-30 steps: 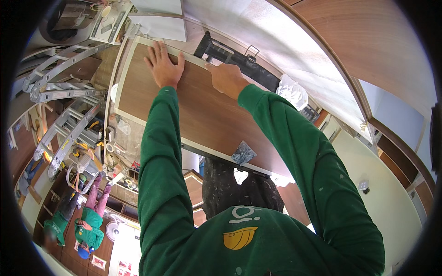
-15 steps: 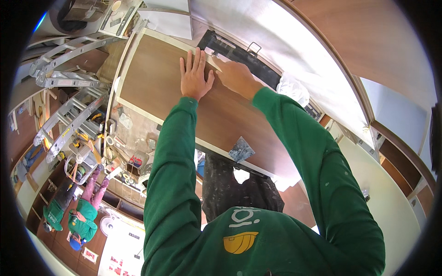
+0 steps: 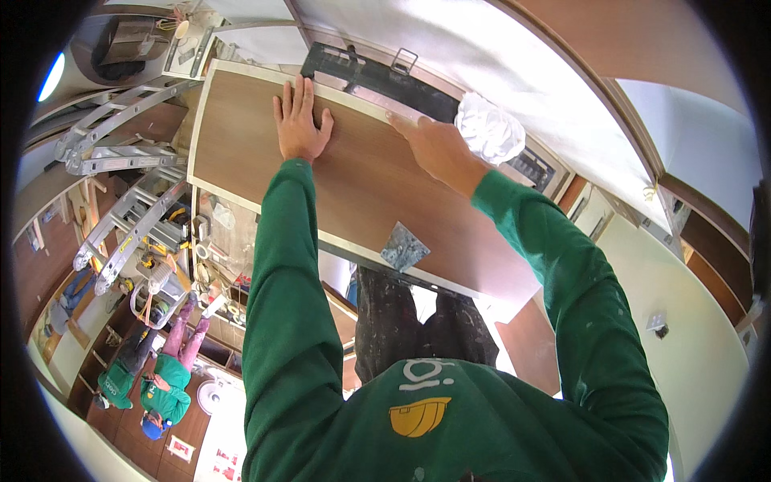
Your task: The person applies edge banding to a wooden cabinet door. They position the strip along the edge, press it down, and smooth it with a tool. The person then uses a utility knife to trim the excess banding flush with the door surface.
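Observation:
A long brown panel (image 3: 345,173) with pale edging lies in front of me. My left hand (image 3: 301,127) rests flat on it near the far edge, fingers spread and holding nothing. Along that same edge, further right, is my right hand (image 3: 440,151). Its fingers are curled, with the forefinger reaching to the pale edging strip (image 3: 361,102); whatever they grip, if anything, is hidden. A mottled grey square piece (image 3: 404,247) sits on the panel's near edge, close to my body.
Beyond the panel lie a long black case (image 3: 385,84) with a handle and a crumpled white plastic bag (image 3: 488,128). Aluminium ladders (image 3: 128,217) stand at left, near tools and scraps. Two people in green shirts (image 3: 166,390) are at lower left. A pale wall (image 3: 642,321) is at right.
My right hand has slid rightward along the far edge, away from my left hand. The left hand keeps its place on the panel while the whole view has shifted a little.

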The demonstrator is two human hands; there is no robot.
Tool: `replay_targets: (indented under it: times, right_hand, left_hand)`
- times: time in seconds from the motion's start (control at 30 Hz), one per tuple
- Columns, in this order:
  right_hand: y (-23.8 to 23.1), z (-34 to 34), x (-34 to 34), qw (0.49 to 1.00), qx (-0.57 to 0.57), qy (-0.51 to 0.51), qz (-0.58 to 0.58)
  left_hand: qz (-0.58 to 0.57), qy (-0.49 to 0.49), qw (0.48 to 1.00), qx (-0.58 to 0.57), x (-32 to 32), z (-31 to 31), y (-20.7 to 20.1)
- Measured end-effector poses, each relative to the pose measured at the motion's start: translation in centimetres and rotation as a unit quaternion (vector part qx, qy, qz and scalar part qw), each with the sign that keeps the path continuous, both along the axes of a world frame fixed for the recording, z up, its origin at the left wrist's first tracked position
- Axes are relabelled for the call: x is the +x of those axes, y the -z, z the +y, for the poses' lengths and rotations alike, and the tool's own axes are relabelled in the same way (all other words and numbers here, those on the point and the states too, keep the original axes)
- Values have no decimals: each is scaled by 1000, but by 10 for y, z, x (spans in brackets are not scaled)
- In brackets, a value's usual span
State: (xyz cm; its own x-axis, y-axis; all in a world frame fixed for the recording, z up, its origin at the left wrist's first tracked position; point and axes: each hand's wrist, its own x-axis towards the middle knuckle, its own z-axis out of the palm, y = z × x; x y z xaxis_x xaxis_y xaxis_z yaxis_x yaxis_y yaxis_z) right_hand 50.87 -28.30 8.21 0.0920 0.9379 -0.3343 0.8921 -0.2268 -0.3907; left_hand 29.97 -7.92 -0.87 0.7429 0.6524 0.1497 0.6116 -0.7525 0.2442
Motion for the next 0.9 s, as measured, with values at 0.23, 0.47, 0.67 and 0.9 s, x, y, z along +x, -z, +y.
replay_targets:
  times: [0.23,0.47,0.67,0.9]
  right_hand:
    - [4,18,0,999,-45,12,-1]
    - [-3,25,-2,998,-65,16,2]
    - [1,28,-2,997,-76,11,3]
    - [1,28,-2,995,-94,19,3]
  left_hand:
    - [6,4,1000,17,4,4,1]
    - [0,6,1000,13,5,2,-2]
    - [28,140,990,4,8,6,-11]
    - [32,171,985,-4,10,6,-14]
